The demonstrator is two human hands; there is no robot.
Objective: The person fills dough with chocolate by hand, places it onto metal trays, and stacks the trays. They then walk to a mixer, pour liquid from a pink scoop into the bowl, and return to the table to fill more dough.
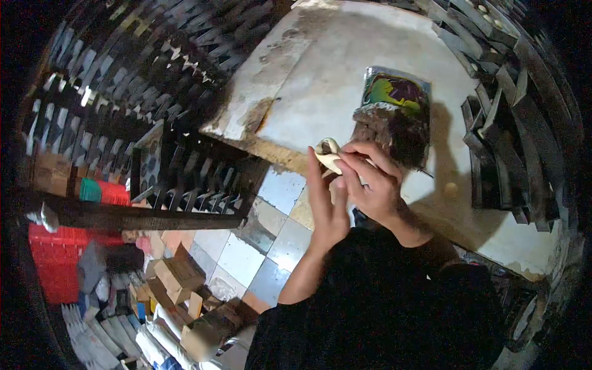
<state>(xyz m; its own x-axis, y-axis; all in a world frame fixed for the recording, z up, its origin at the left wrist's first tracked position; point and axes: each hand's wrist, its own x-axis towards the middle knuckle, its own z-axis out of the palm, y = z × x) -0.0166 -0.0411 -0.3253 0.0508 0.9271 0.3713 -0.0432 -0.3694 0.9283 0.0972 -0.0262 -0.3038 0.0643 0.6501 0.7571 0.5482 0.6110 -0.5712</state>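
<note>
A small pale piece of dough (pixel 329 161) is held between my two hands, above the near edge of the worktable. It is cupped, with a dark hollow or filling showing in its top. My left hand (pixel 328 213) supports it from the left, fingers closed around it. The thumb and fingers of my right hand (pixel 375 185) pinch its right edge. Just beyond my right hand, a mass of dark brown paste (pixel 385 128) lies against a printed plastic bag or pack (pixel 394 89); my right hand partly hides the paste.
The pale worktable (pixel 333 61) has a worn, stained left edge. Long dark metal trays (pixel 509 135) are piled on its right, some with small pale pieces. Racks of trays (pixel 142 80) stand at left. Below are red crates (pixel 52 262), cardboard boxes (pixel 179 277) and tiled floor (pixel 240 258).
</note>
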